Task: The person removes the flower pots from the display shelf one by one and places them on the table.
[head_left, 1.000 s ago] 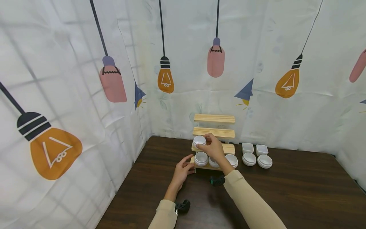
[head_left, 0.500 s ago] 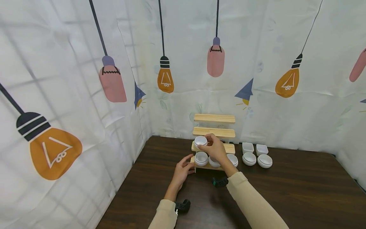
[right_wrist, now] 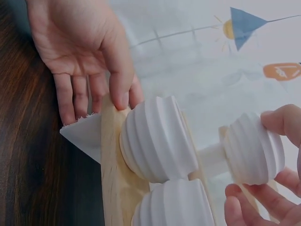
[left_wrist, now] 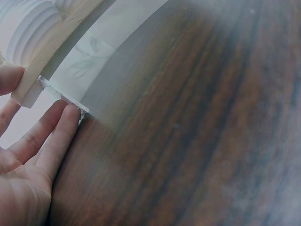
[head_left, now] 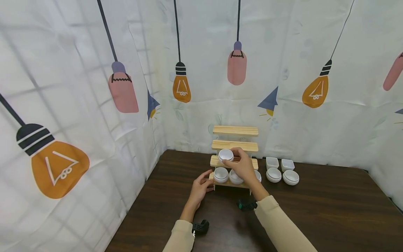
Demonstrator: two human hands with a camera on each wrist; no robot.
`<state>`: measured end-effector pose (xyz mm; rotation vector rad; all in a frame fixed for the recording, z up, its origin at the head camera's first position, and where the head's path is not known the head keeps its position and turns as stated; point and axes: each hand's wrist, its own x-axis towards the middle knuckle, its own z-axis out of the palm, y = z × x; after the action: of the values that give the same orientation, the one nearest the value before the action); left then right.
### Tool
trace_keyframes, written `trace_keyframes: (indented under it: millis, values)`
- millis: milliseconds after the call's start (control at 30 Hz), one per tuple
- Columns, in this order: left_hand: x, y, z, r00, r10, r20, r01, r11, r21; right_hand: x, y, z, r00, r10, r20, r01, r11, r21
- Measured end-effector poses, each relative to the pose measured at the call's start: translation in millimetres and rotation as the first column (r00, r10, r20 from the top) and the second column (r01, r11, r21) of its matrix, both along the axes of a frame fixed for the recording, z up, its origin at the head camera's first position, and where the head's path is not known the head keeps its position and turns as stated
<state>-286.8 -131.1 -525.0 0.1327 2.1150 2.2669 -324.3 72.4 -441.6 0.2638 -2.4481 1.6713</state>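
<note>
A tiered wooden stand [head_left: 235, 131] with clear side supports stands at the back of the table. My right hand [head_left: 244, 168] pinches a round white ribbed bowl [head_left: 225, 155] between thumb and fingers, at the second tier from the bottom [head_left: 214, 161]. Whether that bowl touches the board cannot be told. On the lowest tier sit more ribbed bowls: one at the left [right_wrist: 157, 141], one beside it [right_wrist: 174, 207], and one [head_left: 257, 176] partly behind my right wrist. My left hand [left_wrist: 28, 169] grips that tier's left end, thumb on the board, fingers against the clear support.
Right of the stand, two square white bowls [head_left: 272, 162] stand behind round white bowls [head_left: 291, 177] on the dark wooden table [head_left: 330, 206]. A printed white curtain [head_left: 204, 115] hangs close behind the stand and along the left side.
My right hand has moved the white bowl to the right along the second tier, away from its left end. My left hand keeps its place on the stand.
</note>
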Motion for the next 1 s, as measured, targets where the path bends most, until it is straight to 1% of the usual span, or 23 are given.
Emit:
trace_keyframes:
  millis: [67, 167, 267, 367, 467, 633, 1000]
  values:
    - [1.7, 0, 2.3, 1.0, -0.002, -0.009, 0.002, 1.0, -0.003, 1.6, 2, -0.1, 1.0, -0.009, -0.001, 0.009, 1.0, -0.013]
    - [-0.6, -1, -0.4, 1.0, -0.002, 0.002, 0.002, 1.0, -0.006, 3.4, 4, -0.1, 1.0, -0.026, 0.002, 0.026, 0.999, -0.025]
    - [-7.0, -1, -8.8, 1.0, -0.001, 0.022, 0.001, 1.0, -0.01, 5.3, 7, 0.4, 0.999, -0.04, 0.007, 0.04, 0.998, -0.041]
    - [-13.6, 0, -20.1, 1.0, 0.008, 0.022, -0.008, 1.0, -0.012, 7.8, 9, 1.7, 0.999, -0.045, 0.011, 0.046, 0.997, -0.067]
    - [-15.4, 0, -24.8, 1.0, 0.021, 0.014, -0.02, 1.0, -0.02, 11.2, 12, 3.3, 0.999, -0.045, 0.01, 0.045, 0.995, -0.093]
    - [-14.9, 1, -25.7, 1.0, 0.029, 0.004, -0.029, 0.999, -0.037, 16.9, 16, 5.5, 0.999, -0.038, 0.006, 0.038, 0.992, -0.119]
    - [-15.3, 2, -26.3, 0.999, 0.032, 0.0, -0.032, 0.999, -0.035, 22.5, 30, 1.8, 1.0, -0.027, 0.011, 0.029, 0.987, -0.159]
